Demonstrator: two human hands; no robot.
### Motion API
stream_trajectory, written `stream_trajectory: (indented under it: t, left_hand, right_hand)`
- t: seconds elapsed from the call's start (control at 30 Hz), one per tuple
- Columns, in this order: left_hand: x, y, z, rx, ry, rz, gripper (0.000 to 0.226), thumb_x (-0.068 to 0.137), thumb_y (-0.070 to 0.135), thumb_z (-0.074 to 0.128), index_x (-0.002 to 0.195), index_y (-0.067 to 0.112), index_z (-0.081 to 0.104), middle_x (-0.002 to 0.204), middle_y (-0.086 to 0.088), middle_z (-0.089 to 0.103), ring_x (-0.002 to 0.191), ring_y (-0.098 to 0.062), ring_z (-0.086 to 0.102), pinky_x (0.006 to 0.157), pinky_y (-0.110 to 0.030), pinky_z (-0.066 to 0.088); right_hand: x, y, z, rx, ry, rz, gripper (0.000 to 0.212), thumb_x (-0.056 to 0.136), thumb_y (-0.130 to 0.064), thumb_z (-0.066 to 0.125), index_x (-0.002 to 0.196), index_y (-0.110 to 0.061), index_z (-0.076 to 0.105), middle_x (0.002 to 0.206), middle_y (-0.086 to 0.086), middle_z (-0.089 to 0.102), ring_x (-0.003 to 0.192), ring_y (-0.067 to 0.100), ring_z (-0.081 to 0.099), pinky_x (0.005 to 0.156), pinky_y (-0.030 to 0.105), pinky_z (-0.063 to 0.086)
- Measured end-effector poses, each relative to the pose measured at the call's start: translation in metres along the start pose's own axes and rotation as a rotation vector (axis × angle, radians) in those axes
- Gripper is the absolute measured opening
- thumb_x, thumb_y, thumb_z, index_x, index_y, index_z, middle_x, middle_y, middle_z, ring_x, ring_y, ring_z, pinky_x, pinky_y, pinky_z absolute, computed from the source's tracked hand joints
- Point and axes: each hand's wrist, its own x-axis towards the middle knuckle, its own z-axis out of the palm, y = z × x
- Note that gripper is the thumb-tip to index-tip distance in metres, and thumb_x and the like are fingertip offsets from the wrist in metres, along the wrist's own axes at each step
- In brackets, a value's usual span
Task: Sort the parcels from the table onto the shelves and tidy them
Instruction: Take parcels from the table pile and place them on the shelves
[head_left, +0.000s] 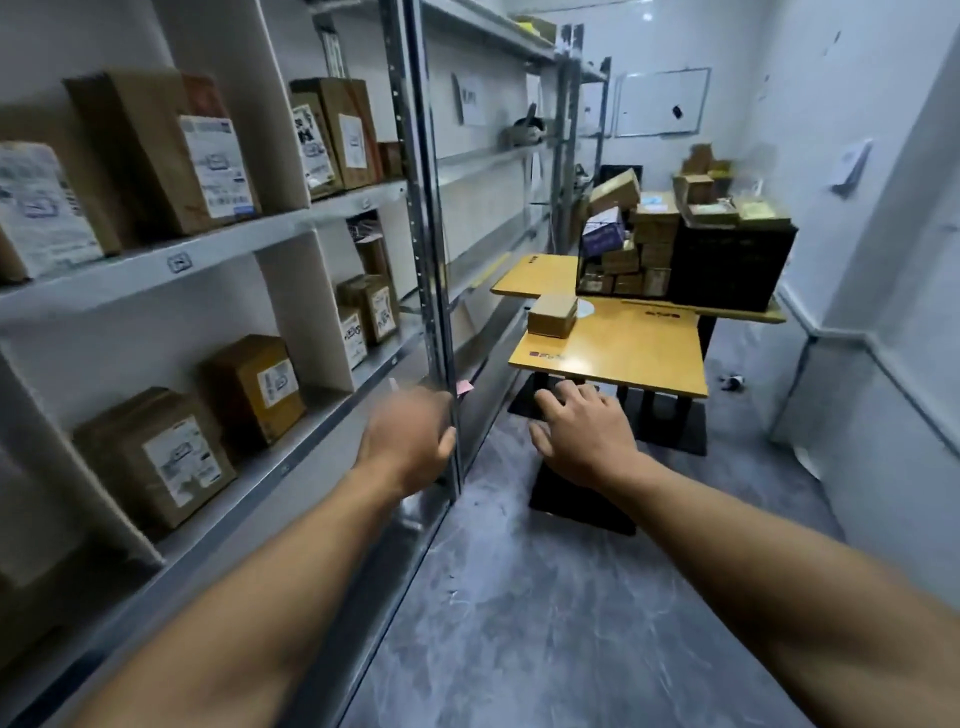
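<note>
Both my arms reach forward with nothing in either hand. My left hand (410, 441) is blurred, in front of the metal upright of the shelves (431, 312), fingers loosely bent. My right hand (582, 431) is spread, palm down, short of the yellow table (639, 353). One small cardboard parcel (553, 315) lies on the table's near left part. Labelled brown parcels (156, 457) stand on the grey shelves at the left, on two levels.
A wire basket (623, 260) packed with small boxes and a black crate (727, 265) topped with more boxes stand on the far yellow table. The shelf bays beyond the upright look mostly bare. Grey floor runs between shelves and the white right wall.
</note>
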Motion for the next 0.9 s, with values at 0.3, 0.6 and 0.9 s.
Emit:
stream_trajectory:
  t: [0.3,0.6,0.9]
  left_hand:
    - [0.142,-0.012,0.077,-0.027,-0.092,0.091,0.048,0.093,0.045,0.045,0.139,0.028,0.042,0.133,0.001,0.052,0.122,-0.024,0.046,0.101,-0.04,0.035]
    - [0.254,-0.013,0.138,-0.06,-0.169,0.171,0.049,0.094,0.046,0.043,0.139,0.026,0.042,0.135,0.0,0.051,0.123,-0.025,0.046,0.104,-0.041,0.034]
    - [0.354,0.001,0.195,-0.075,-0.22,0.16,0.048,0.095,0.043,0.044,0.14,0.025,0.042,0.139,0.001,0.047,0.125,-0.024,0.044,0.104,-0.042,0.034]
  right_hand:
    - [0.111,0.052,0.048,-0.043,-0.096,0.151,0.043,0.098,-0.048,0.041,0.132,-0.021,0.048,0.133,0.009,0.051,0.122,0.032,0.049,0.093,0.043,0.041]
    - [0.185,0.097,0.1,-0.032,-0.203,0.289,0.047,0.1,-0.047,0.039,0.139,-0.022,0.044,0.138,0.009,0.049,0.125,0.032,0.047,0.093,0.046,0.042]
    - [0.264,0.162,0.149,0.004,-0.239,0.336,0.043,0.1,-0.045,0.04,0.135,-0.02,0.047,0.133,0.01,0.05,0.12,0.034,0.049,0.092,0.045,0.041]
